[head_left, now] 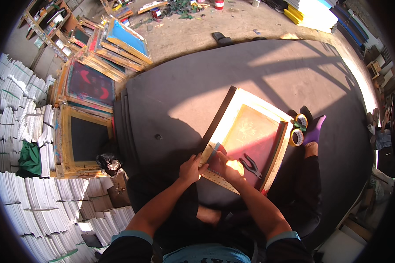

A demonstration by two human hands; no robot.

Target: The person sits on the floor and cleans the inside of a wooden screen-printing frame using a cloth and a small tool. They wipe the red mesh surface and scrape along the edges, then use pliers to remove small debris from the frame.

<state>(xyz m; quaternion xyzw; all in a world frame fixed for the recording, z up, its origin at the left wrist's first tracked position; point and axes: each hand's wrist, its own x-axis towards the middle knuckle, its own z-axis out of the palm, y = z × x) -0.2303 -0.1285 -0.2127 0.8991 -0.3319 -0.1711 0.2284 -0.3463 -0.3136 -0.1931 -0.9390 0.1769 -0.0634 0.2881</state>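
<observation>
A wooden screen-printing frame [258, 100] rests tilted across my lap, its mesh [250, 127] showing a pale line design and lit partly by sun. My left hand [191, 169] is closed round the frame's near left corner, thumb on top. Inside that corner, my right hand [231, 169] has its fingers curled down by the inner edge, next to a bluish strip [217, 146]. What those fingertips hold, if anything, is hidden. On the mesh just right of this hand lie dark-handled pliers [252, 166].
Two yellow tape rolls [296, 136] sit against the frame's right side, near my foot in a purple sock [315, 129]. A dark padded surface [162, 94] lies beneath. More screen frames [85, 139] and white bundled stacks [39, 197] line the left; a slipper [222, 39] lies beyond.
</observation>
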